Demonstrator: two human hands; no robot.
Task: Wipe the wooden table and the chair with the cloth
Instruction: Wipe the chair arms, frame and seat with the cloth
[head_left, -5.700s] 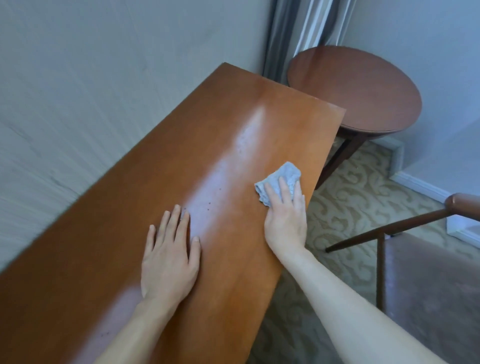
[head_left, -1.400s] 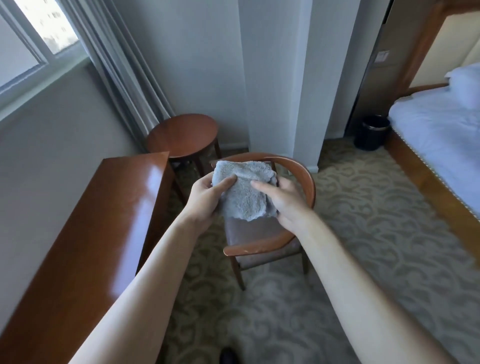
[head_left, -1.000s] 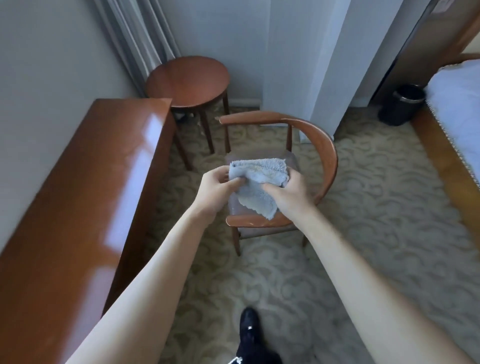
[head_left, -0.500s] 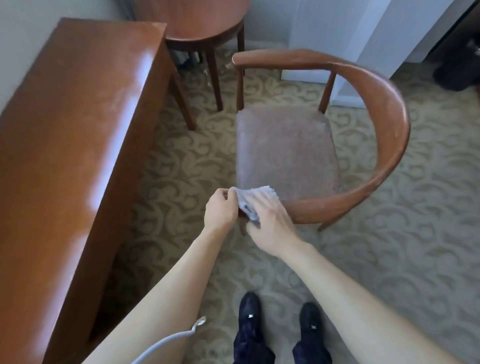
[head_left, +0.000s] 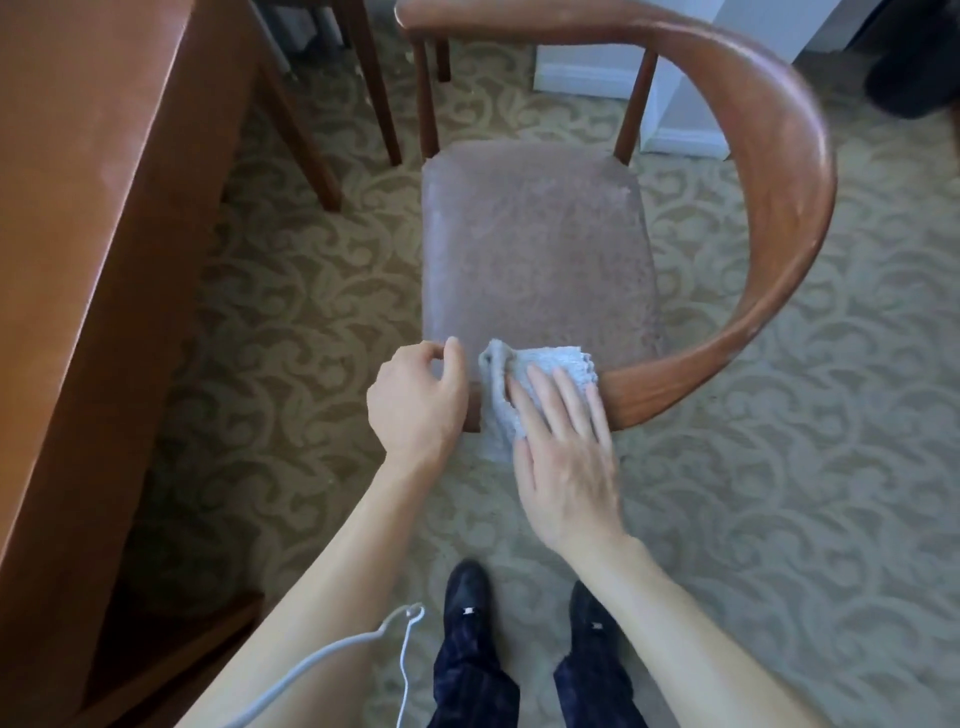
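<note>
Your right hand (head_left: 563, 457) lies flat with straight fingers on the cloth (head_left: 524, 379), pressing it on the near end of the chair (head_left: 779, 182) armrest; the cloth hides that end. Your left hand (head_left: 415, 400) is curled at the seat corner, but I cannot tell if it holds something. The wooden table (head_left: 104, 182) is cut off at the left edge.
</note>
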